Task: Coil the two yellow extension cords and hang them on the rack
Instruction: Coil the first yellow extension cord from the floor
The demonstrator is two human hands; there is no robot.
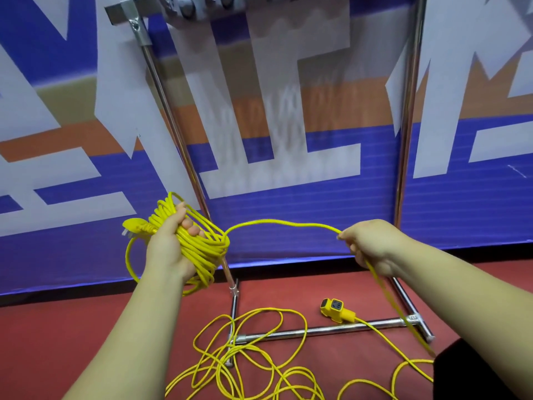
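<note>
Loose yellow cord [253, 359] lies in tangled loops on the red floor [72, 327] at six o'clock, crossing the base bars of the rack [317, 330]. A yellow socket block [336, 308] rests at four o'clock. At nine o'clock the left hand [170, 249] grips a thick yellow coil [202, 246], its plug [134, 226] sticking out leftward. At three o'clock the right hand [372, 243] pinches the strand [277, 222] running from the coil.

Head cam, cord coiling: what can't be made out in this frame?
- Rack top: cut off by the upper edge and blurred, so its fittings are unclear.
- Loose cord on the floor: runs off the bottom edge; one cord or two, cannot tell.
- Strand below the right hand: motion-blurred.
- Plug beside the coil in the left hand: prongs too small to count.
</note>
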